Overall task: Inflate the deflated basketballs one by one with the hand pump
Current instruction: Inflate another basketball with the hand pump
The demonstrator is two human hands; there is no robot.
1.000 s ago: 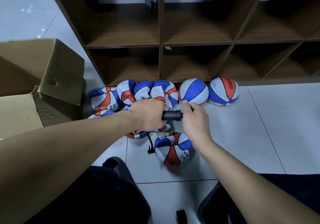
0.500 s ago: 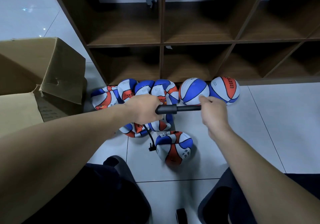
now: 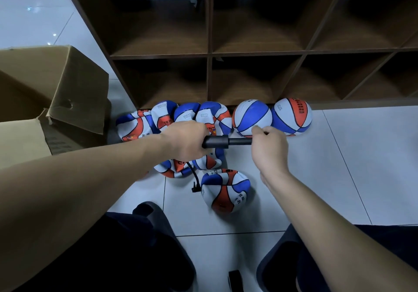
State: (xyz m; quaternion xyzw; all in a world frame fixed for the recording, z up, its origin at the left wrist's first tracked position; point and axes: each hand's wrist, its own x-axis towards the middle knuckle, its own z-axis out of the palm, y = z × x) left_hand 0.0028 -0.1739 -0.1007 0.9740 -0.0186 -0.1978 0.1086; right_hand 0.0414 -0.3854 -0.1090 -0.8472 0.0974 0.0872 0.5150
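On the tiled floor in front of the wooden shelf unit [image 3: 209, 52], the person works the hand pump [image 3: 216, 142] held level above the balls. Left hand [image 3: 186, 142] is wrapped round the black barrel; right hand [image 3: 269, 149] is curled round the handle end, thumb up. Change vs. half a sec ago: the rod showed longer then, and a sec ago it was nearly all in — so the right hand has pulled out and is now coming back in, i.e. mid-stroke, pushing air. The thin black hose [image 3: 195, 178] drops from the barrel to the ball being filled [image 3: 225, 191], which lies on the floor just below the hands, apart from the others; it's partly plump but dented on top, so I'd judge it needs many more strokes. Count, approx.: two round, firm-looking balls at the right end of the row, one mostly blue and white [image 3: 251, 117], one with an orange panel [image 3: 291, 116]; four crumpled flat ones [image 3: 187, 116] in the row against the shelf foot; two more flat ones [image 3: 174, 168] under the left hand — hands hide part of that cluster, so the tally may be off. One pump, one hose. Open cardboard box [image 3: 56, 88] sits left.
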